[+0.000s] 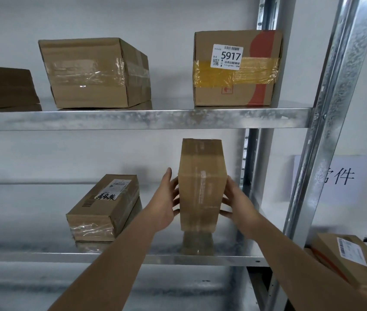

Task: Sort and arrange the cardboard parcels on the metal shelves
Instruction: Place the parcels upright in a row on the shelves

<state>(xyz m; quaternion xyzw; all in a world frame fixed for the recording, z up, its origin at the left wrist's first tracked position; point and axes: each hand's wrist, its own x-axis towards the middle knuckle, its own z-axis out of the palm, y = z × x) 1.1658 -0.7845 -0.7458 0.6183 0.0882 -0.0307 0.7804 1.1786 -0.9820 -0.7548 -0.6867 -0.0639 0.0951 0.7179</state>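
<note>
A tall, narrow parcel (201, 187) stands on end on the lower shelf (122, 258), near the right-hand upright post (326, 122), and both hands are on it. The left hand (170, 198) lies against its left face with fingers mostly straight, thumb raised; the right hand (231, 199) presses the opposite face, fingers spread along the cardboard. Neither hand curls round an edge — the parcel is steadied between two flat palms, which suits a box too wide to pinch and likely to topple when stood on its short end. Its base seems to rest on the shelf, judging by the reflection directly beneath it, though I cannot tell whether any weight is carried by the hands.

Left of the tall parcel, well apart, a flat labelled parcel (105, 207) lies on the same shelf, angled back toward the wall. Above, on the upper shelf (133, 120), a box marked 5917 (237, 68) sits almost directly over the tall parcel with its label facing out, probably so the number reads at a glance. Further left up there are a plain taped box (95, 72) and a darker box (3, 88), cut by the frame edge. Beyond the post, lower right, another labelled parcel (344, 261) waits off the shelving.

The step in hand looks like squaring the upright parcel into its spot.
</note>
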